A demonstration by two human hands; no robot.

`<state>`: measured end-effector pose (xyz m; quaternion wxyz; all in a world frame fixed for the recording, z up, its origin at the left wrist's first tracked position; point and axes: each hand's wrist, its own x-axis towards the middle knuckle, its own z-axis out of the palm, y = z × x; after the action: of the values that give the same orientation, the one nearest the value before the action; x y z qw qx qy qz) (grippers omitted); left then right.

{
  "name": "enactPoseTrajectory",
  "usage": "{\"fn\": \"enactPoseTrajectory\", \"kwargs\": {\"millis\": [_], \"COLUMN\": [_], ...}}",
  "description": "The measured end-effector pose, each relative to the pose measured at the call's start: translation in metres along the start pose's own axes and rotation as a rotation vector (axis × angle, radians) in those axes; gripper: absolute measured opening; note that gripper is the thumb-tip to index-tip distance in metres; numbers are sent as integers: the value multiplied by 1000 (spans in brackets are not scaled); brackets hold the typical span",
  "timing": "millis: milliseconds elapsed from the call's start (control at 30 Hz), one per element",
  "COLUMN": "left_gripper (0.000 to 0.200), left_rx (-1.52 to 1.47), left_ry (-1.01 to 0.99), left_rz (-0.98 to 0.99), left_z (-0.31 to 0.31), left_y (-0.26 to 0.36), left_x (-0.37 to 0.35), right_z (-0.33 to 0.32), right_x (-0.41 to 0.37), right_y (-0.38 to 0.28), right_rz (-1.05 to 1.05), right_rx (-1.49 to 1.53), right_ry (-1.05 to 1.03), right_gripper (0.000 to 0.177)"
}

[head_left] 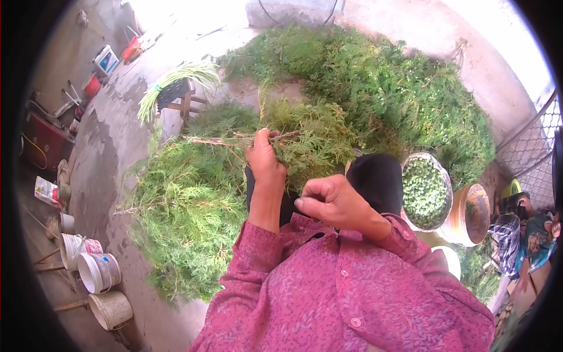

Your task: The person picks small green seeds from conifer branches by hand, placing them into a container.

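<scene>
My left hand (pixel 267 157) is wrapped round the woody stem of a leafy evergreen branch (pixel 319 141). The bare brown end of the stem sticks out to the left, and the flat, scaly green sprays spread to the right over my lap. In front of my chest, my right hand (pixel 337 202) is closed, thumb against curled fingers. What it may hold is hidden. A white bucket of small green cuttings (pixel 425 192) stands to the right of my knee (pixel 375 182).
Cut evergreen branches (pixel 187 217) lie in a heap on my left, and a larger green pile (pixel 387 88) stretches ahead along the wall. A small stool (pixel 186 105) carries a bundle of long green stems (pixel 170 82). Several white buckets (pixel 98 273) stand at left; another bucket (pixel 469 214) is at right.
</scene>
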<state>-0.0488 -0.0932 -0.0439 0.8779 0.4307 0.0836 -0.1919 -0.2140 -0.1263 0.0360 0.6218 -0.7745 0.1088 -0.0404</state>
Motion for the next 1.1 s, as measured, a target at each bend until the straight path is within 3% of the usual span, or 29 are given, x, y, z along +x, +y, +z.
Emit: {"fn": "enactPoseTrajectory", "kwargs": {"millis": [33, 100, 167, 267, 367, 500, 700, 800, 867, 900, 967, 1100], "left_gripper": [13, 12, 11, 10, 11, 12, 15, 16, 17, 17, 17, 15], "left_rx": [-19, -29, -33, -67, -21, 51, 80, 53, 19, 46, 74, 17], "left_ry": [-7, -5, 4, -29, -61, -56, -42, -26, -19, -20, -18, -7], "left_rz": [2, 5, 4, -32, -22, 19, 53, 15, -2, -57, -108, -60], "left_z": [0, 1, 0, 4, 3, 5, 7, 6, 6, 5, 5, 12], "left_y": [0, -1, -2, -5, -9, -9, -7, -6, -4, -1, 2, -4], "left_x": [1, 1, -2, -5, -7, -11, -13, -7, -5, -4, -4, -8], "right_z": [1, -3, -10, -14, -18, -16, -6, -3, -4, -3, 1, -4], "right_x": [0, -2, -4, 3, 14, 22, 22, 21, 16, 13, 8, 2], "right_y": [7, 18, 14, 20, 29, 32, 55, 60, 50, 44, 35, 42], "right_rz": [0, -32, 86, -188, -264, -278, -213, -256, 299, 299, 494, 453], "right_rx": [2, 35, 180, -158, -427, -312, -573, -358, 490, 491, 791, 1015], "right_ry": [0, 225, 216, 449, 454, 447, 371, 338, -56, -58, -105, -172], "right_gripper": [18, 14, 13, 25, 33, 35, 21, 22, 25, 25, 26, 26]}}
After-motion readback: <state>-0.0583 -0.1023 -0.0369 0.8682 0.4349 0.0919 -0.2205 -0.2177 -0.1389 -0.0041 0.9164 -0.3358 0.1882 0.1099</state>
